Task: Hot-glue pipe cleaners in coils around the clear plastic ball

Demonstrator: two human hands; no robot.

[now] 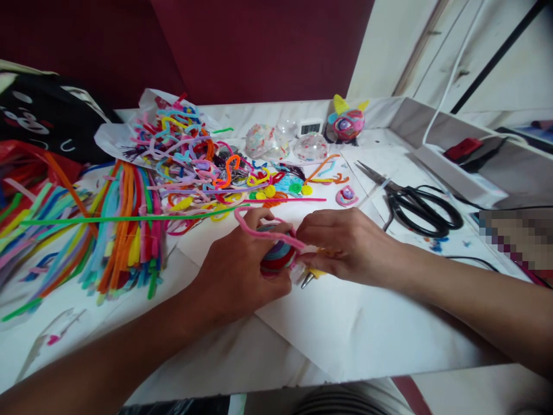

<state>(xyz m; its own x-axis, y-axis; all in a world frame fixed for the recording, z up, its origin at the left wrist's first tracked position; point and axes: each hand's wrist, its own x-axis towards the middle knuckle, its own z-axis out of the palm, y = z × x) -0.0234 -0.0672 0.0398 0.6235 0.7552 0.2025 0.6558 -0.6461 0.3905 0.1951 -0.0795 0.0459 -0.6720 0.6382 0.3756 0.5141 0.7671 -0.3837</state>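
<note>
My left hand (244,271) is wrapped round a ball (279,257) covered in coiled pipe cleaners, blue, red and purple among them. A bent pink pipe cleaner (268,233) runs over the ball, with one loop rising above my left fingers. At the ball's right side, my right hand (341,245) is closed, fingertips pinching near the end of this pink pipe cleaner. Just under the right fingers a yellow tool with a metal tip (307,280) shows in part; most of it is hidden.
Bundled pipe cleaners (125,230) lie at left, with a long green one (129,219) across them. Behind are a heap of bent pieces (181,144), clear domes (268,141), a small timer (310,127) and a horned ball figure (346,122). Black-handled scissors (415,207) lie at right.
</note>
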